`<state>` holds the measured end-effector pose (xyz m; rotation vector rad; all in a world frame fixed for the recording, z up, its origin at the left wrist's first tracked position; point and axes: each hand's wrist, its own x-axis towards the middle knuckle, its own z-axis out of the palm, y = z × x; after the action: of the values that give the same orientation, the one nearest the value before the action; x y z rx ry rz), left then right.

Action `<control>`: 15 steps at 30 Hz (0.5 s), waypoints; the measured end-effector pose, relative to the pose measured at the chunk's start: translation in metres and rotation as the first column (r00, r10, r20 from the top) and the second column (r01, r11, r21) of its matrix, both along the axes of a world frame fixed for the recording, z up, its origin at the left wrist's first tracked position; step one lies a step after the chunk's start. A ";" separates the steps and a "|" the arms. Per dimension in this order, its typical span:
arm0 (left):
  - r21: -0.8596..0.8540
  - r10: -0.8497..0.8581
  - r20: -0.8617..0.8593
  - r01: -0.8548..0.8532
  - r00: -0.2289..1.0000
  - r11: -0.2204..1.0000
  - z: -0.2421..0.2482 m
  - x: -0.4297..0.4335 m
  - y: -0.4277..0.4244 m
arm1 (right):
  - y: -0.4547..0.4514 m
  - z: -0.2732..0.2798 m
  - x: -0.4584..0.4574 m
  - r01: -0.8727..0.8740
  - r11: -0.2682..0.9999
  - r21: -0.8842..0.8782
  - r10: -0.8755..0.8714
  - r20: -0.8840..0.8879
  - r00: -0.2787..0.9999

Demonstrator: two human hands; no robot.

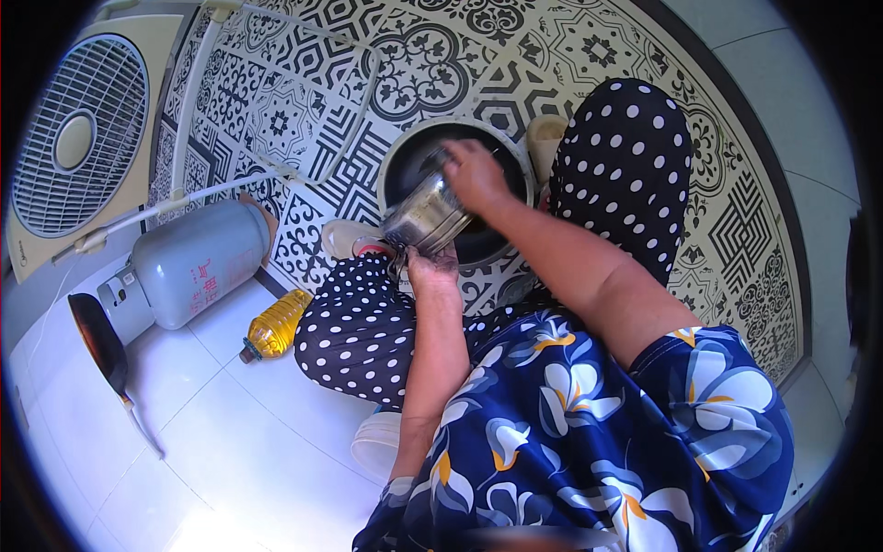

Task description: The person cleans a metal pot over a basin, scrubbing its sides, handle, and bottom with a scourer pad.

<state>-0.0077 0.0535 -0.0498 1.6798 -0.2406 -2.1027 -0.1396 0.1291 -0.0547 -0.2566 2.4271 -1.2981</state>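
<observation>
A round metal pot (428, 214) is tilted on its side over a dark, pale-rimmed basin (507, 243) on the floor between my feet. My left hand (433, 265) supports the pot from below, its fingers partly hidden by the metal. At the pot's upper end is my right hand (474, 174), its fingers bent over the rim; whether something small lies under them I cannot tell. What is inside the pot does not show from here.
A patterned mat (586, 41) lies under the basin. To the left are a grey gas cylinder (200, 259), a bottle of yellow oil (276, 324), a frying pan (103, 341), a white tubular frame (186, 124) and a box fan (79, 138). A white bucket (377, 441) stands behind my left leg.
</observation>
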 end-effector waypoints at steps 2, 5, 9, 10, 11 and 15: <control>0.003 -0.013 0.055 0.013 0.998 1.000 -0.003 -0.005 0.002 | 0.014 -0.038 -0.034 0.006 0.999 0.041 -0.015 0.216 0.976; -0.003 0.024 0.044 -0.024 0.999 1.000 0.000 -0.006 -0.001 | 0.003 -0.027 -0.028 -0.087 0.996 0.035 0.082 0.136 0.987; 0.012 0.026 -0.018 -0.026 0.999 1.000 0.005 -0.006 -0.005 | -0.007 0.024 0.028 -0.365 0.926 0.100 0.378 -0.247 0.892; 0.027 -0.045 -0.101 0.048 0.994 0.999 0.012 -0.007 -0.003 | -0.006 0.030 0.038 -0.446 0.884 0.144 0.466 -0.359 0.809; 0.034 -0.113 -0.183 0.121 0.977 0.992 0.016 -0.007 -0.002 | -0.007 0.032 0.041 -0.516 0.833 0.197 0.544 -0.459 0.703; -0.026 -0.011 0.005 0.011 1.000 1.000 0.009 -0.012 -0.011 | -0.016 0.013 0.004 -0.273 0.958 0.090 0.286 -0.205 0.936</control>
<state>-0.0192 0.0422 -0.0406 1.6726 -0.2782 -2.0943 -0.1352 0.1133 -0.0416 -0.7340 2.4855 -1.1181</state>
